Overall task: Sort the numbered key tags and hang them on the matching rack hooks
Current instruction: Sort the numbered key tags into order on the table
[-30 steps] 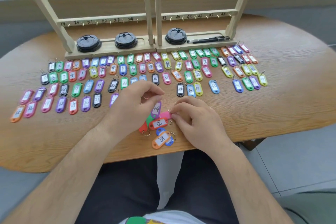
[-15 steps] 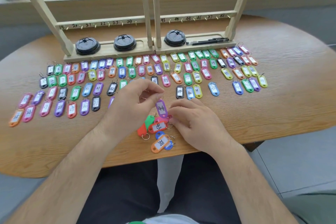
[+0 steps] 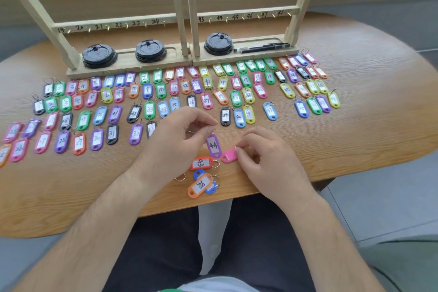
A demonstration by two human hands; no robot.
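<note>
Sorting stage: our left grip (image 3: 175,135) pinches tag 44 (image 3: 213,146) by its ring near the table's (image 3: 355,130) front edge; our right grip (image 3: 267,159) pinches a pink tag (image 3: 228,155). Next, we judge, 44 joins the forties (image 3: 314,103) at right.

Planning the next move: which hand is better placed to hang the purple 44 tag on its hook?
Left. The left hand pinches the purple 44 tag by its ring; the right hand pinches a pink tag.
</note>
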